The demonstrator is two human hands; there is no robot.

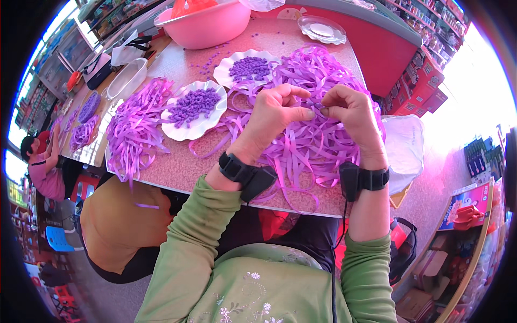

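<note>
Purple ribbons (309,142) | left grip (271,114), right grip (353,112): fingers curled close (hold unclear)

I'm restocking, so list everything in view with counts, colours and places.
Speckled table: 1, pink, centre
Round plastic basin: 1, pink, far edge
Scalloped plates: 2, white, between piles
Small beads: uncounted, purple, plates and table
Flat ribbon piles: 2, purple, table's left and right
Scalloped dish: 1, clear, far right corner
Plastic bag: 1, white, right
Oblong tub: 1, clear, left
Co-worker: 1, pink top, far left
Stocked shelves: several, mixed, background
Straps: 2, black, wrists
Left grip, right grip: 2, bare, above ribbons
</note>
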